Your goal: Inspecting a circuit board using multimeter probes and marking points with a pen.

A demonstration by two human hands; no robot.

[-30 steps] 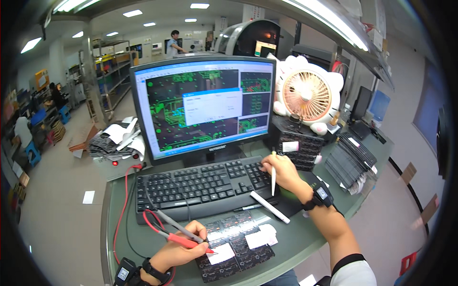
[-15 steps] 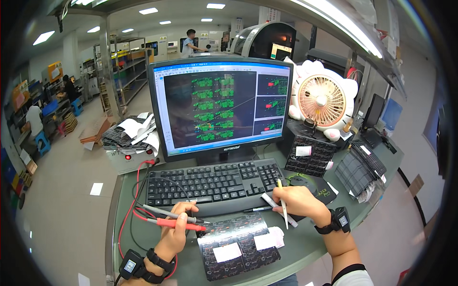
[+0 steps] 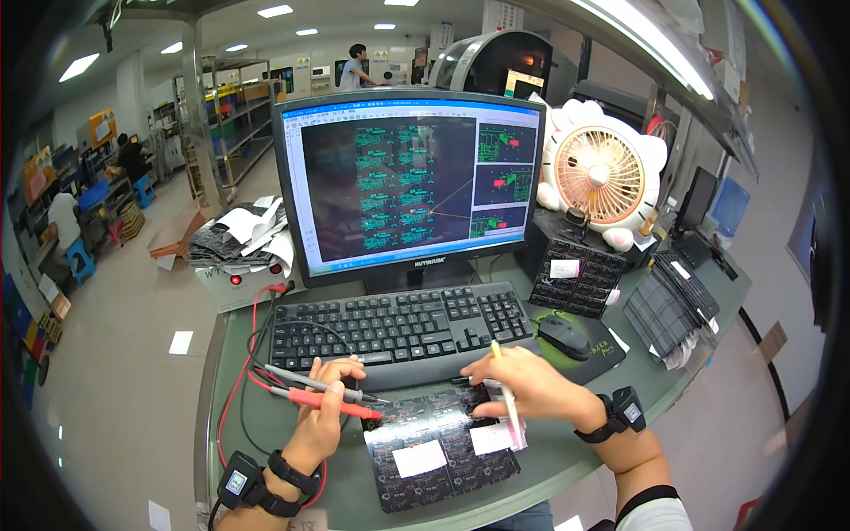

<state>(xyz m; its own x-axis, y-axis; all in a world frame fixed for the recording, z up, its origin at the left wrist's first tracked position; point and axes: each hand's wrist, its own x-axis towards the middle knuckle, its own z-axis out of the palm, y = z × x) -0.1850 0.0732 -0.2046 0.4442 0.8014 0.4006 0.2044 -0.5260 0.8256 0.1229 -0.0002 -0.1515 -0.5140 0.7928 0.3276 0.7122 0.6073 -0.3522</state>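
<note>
My left hand is closed around two test probes, a red one and a grey one. Their tips point right, over the upper left of a dark printed circuit board panel; whether they touch it I cannot tell. Two white paper labels lie on the panel. My right hand holds a slim pen-like stick, pale with a yellowish end, between its fingers. That hand hovers at the panel's upper right corner, fingertips near or on its surface.
Behind the panel stand a keyboard and a monitor with a board layout. At right are a mouse, more dark board panels and a fan. Probe leads loop at left, near a box under papers.
My right hand has moved left from beside the mouse to over the panel, its fingers stretching out more. The screen's layout has changed colour and lines. My left hand barely moves.
</note>
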